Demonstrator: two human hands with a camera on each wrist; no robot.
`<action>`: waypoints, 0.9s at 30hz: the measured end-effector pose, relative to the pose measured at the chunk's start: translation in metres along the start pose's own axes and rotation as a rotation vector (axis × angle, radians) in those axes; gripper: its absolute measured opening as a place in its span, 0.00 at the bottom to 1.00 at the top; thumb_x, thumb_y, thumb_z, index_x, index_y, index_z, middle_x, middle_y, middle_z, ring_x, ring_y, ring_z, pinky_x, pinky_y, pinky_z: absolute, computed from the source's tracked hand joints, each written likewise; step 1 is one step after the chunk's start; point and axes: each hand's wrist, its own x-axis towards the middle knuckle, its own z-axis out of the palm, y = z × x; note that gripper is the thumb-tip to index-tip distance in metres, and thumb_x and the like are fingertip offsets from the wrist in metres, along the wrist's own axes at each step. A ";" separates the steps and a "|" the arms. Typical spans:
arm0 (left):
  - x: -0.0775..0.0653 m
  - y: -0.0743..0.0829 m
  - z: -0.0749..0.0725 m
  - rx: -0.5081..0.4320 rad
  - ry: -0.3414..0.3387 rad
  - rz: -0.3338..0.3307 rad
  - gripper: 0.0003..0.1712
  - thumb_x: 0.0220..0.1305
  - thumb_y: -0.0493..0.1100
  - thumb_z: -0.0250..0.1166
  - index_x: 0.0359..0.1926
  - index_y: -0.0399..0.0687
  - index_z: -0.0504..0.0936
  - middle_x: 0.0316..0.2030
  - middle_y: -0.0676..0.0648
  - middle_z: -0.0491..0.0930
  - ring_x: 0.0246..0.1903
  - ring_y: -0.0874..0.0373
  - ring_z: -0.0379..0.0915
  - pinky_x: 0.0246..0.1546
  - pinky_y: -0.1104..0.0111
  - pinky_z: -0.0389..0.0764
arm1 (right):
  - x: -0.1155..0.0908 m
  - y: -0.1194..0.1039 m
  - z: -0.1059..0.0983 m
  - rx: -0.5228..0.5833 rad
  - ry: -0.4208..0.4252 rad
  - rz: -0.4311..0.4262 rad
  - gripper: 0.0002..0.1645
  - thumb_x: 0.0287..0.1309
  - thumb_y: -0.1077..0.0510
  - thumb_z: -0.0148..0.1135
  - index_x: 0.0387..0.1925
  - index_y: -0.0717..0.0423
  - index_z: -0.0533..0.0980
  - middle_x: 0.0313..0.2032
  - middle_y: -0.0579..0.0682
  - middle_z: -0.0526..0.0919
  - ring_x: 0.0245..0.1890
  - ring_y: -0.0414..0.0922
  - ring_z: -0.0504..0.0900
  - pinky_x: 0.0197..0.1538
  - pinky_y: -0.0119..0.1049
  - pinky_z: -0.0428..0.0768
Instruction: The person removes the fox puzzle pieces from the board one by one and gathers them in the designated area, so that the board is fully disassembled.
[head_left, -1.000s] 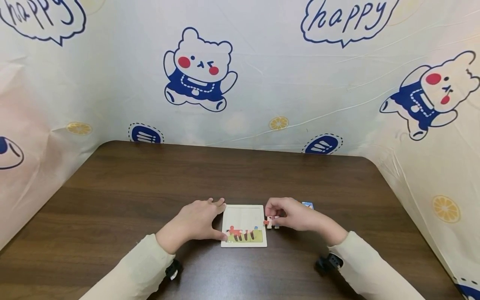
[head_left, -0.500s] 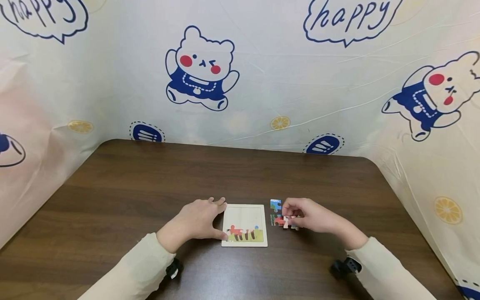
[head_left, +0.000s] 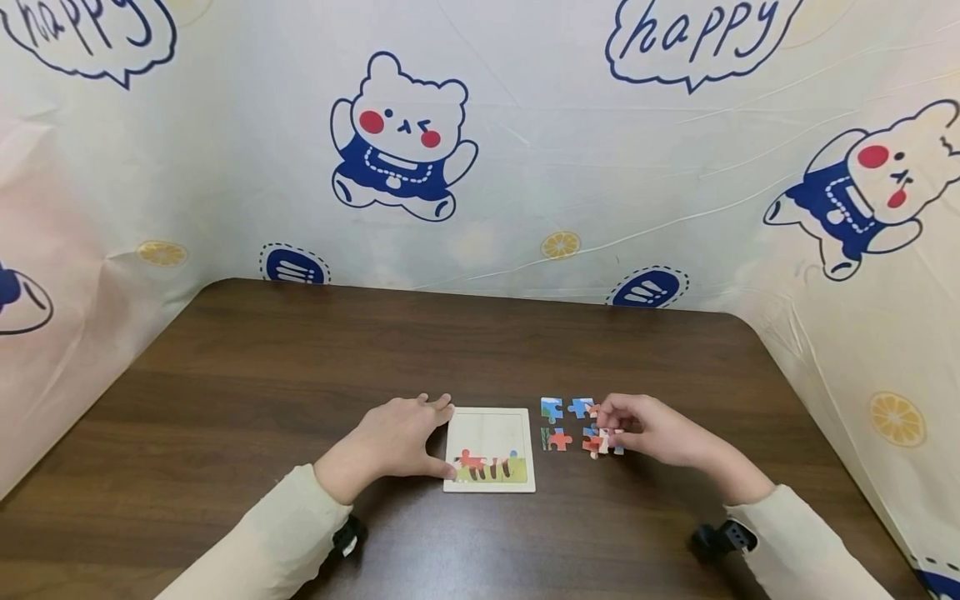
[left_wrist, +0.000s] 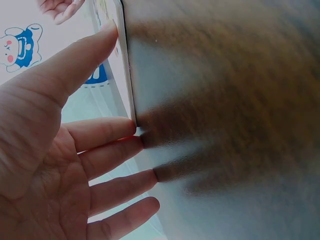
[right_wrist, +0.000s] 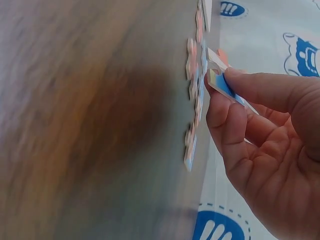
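A square wooden puzzle board (head_left: 489,429) lies on the table, a strip of fitted pieces (head_left: 491,472) along its near side showing green ground and dark striped legs. My left hand (head_left: 393,439) rests at its left edge, fingers extended and thumb tip on the near-left corner; the left wrist view shows fingertips (left_wrist: 131,125) right at the board's rim. To the right, my right hand (head_left: 654,429) pinches a jigsaw piece (right_wrist: 224,86) between thumb and fingers, above the loose pieces. That piece shows blue and white parts; the fingers hide much of it.
Several loose jigsaw pieces lie right of the board: a blue and green one (head_left: 551,408), a red one (head_left: 557,439), a blue one (head_left: 580,407) and another red and blue one (head_left: 591,439). The brown table (head_left: 360,350) ends at a printed cloth backdrop (head_left: 510,167).
My right hand has moved rightward from beside the board with the pinched jigsaw piece, uncovering more loose pieces. My left hand has stayed at the board's left edge.
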 end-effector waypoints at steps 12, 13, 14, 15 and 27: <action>0.001 0.001 0.000 0.011 -0.008 -0.012 0.50 0.49 0.67 0.74 0.69 0.48 0.73 0.71 0.46 0.68 0.69 0.42 0.66 0.56 0.43 0.76 | -0.013 0.014 -0.007 0.007 0.005 0.033 0.08 0.61 0.65 0.65 0.42 0.58 0.77 0.32 0.45 0.79 0.33 0.35 0.74 0.39 0.29 0.76; 0.001 0.001 0.000 0.013 -0.010 -0.014 0.50 0.49 0.68 0.74 0.69 0.49 0.73 0.71 0.47 0.68 0.70 0.42 0.65 0.56 0.43 0.76 | -0.014 0.014 -0.007 0.007 0.003 0.038 0.08 0.61 0.66 0.65 0.42 0.58 0.77 0.32 0.45 0.79 0.33 0.35 0.74 0.39 0.29 0.76; 0.001 0.001 0.001 0.016 -0.011 -0.018 0.50 0.49 0.68 0.74 0.69 0.49 0.72 0.71 0.47 0.68 0.70 0.42 0.65 0.56 0.43 0.76 | -0.014 0.015 -0.007 0.003 0.001 0.045 0.08 0.61 0.66 0.65 0.42 0.58 0.77 0.32 0.45 0.79 0.33 0.35 0.74 0.38 0.29 0.76; 0.001 0.001 0.001 0.016 -0.013 -0.019 0.51 0.49 0.68 0.74 0.69 0.50 0.72 0.71 0.47 0.68 0.70 0.42 0.65 0.57 0.43 0.76 | -0.014 0.015 -0.007 0.001 -0.001 0.051 0.08 0.61 0.66 0.64 0.42 0.58 0.77 0.33 0.45 0.79 0.33 0.35 0.74 0.38 0.29 0.76; 0.000 0.001 0.001 0.015 -0.010 -0.012 0.50 0.49 0.67 0.74 0.69 0.49 0.73 0.71 0.46 0.68 0.70 0.42 0.65 0.57 0.43 0.76 | -0.015 0.019 -0.006 -0.071 0.030 0.083 0.08 0.60 0.65 0.66 0.40 0.55 0.78 0.32 0.44 0.78 0.33 0.35 0.72 0.36 0.28 0.75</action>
